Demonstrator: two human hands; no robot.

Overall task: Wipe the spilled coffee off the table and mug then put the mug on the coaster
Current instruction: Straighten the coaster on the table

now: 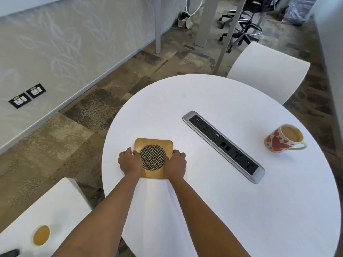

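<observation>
Both forearms reaching in from bottom edge over round white table [222, 210]. Left hand [130, 162] and right hand [175, 164] pressed on opposite sides of square wooden coaster [153, 145] with mesh centre, fingers curled at its edges. Heart-print mug [282, 138] full of coffee, upright, well apart at right, beyond power strip [223, 146]. White chairs either side.

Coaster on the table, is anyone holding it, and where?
Yes. The left hand and right hand grip the wooden coaster by its left and right edges.
</observation>
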